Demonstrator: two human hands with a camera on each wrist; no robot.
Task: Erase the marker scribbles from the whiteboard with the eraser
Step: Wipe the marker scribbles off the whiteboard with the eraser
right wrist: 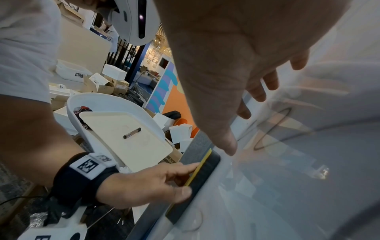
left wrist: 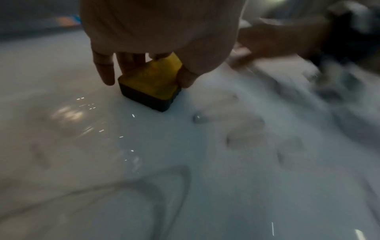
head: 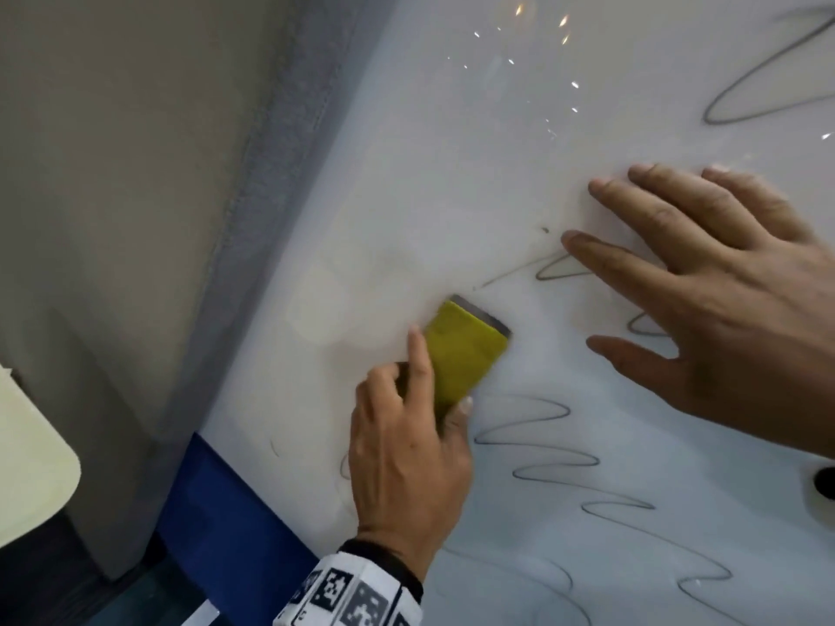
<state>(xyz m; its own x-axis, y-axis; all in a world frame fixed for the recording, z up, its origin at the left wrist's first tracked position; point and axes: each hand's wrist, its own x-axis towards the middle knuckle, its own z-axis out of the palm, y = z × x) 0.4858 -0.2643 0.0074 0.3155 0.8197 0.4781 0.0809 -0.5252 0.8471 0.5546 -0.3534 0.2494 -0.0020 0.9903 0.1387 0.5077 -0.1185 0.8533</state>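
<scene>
Whiteboard point(head: 452, 173), glossy white, partly cleared. Eraser point(head: 465, 350), yellow back with dark felt pad, laid flat against the board near its grey-framed left edge. Left hand point(head: 406, 458): grip pinching the eraser, thumb on one long side, fingers along the other, forefinger stretched up its edge. Right hand point(head: 723, 282): grip spread, fingers straight and apart, lying flat over the board to the right of the eraser; actual contact not certain from the head view. Done: zone above and to the left of the left grip wiped, faint smudge only, one small dark speck point(head: 545, 230) remaining beyond the eraser's top edge. Left: thin looped scribble point(head: 560, 268) just beyond the eraser, running under the right fingers; zigzag scribbles point(head: 565, 463) below and to the right of the left grip, reaching toward the lower edge; large loop point(head: 759, 83) far above the right hand. Judged state: wiping in hand, under half complete, most marker lines untouched. Marker pen point(right wrist: 132, 133) on a pale tray point(right wrist: 144, 154), well apart behind the left wrist.
</scene>
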